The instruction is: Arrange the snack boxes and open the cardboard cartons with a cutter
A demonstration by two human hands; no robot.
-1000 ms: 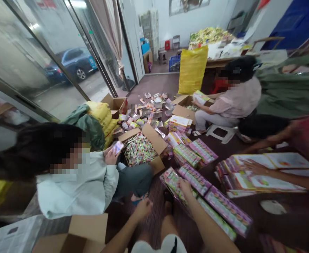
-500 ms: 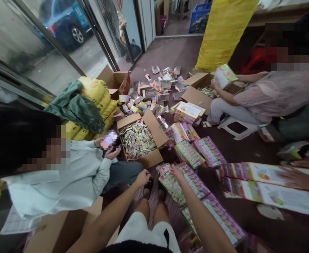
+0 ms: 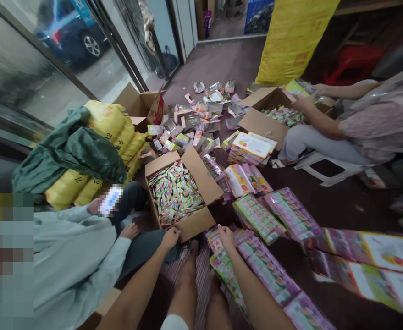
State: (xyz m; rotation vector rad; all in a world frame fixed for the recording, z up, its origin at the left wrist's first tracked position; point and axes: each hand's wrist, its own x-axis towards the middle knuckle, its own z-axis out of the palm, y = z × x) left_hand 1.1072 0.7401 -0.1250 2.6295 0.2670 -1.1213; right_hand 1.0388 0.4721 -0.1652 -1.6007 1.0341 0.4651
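Note:
My left hand (image 3: 170, 237) is curled closed at the near wall of an open cardboard box (image 3: 193, 224) filled with small green and pink sachets (image 3: 175, 192). What its fingers hold, if anything, I cannot make out. My right hand (image 3: 226, 235) rests, fingers bent, on the end of a long pink display pack (image 3: 256, 261) lying on the floor by my bare legs. More pink packs (image 3: 292, 213) lie to the right of it.
A person in a pale shirt (image 3: 67, 261) sits at my left holding a phone (image 3: 109, 200). Another person (image 3: 359, 119) on a white stool reaches into a second box (image 3: 259, 121). Yellow sacks (image 3: 112, 133), loose cartons (image 3: 201, 119) and flat printed boards (image 3: 383, 256) cover the floor.
The view has tilted down and closer. My left hand has come forward to the sachet box's near wall. The person on the stool lowered a packet into the far box.

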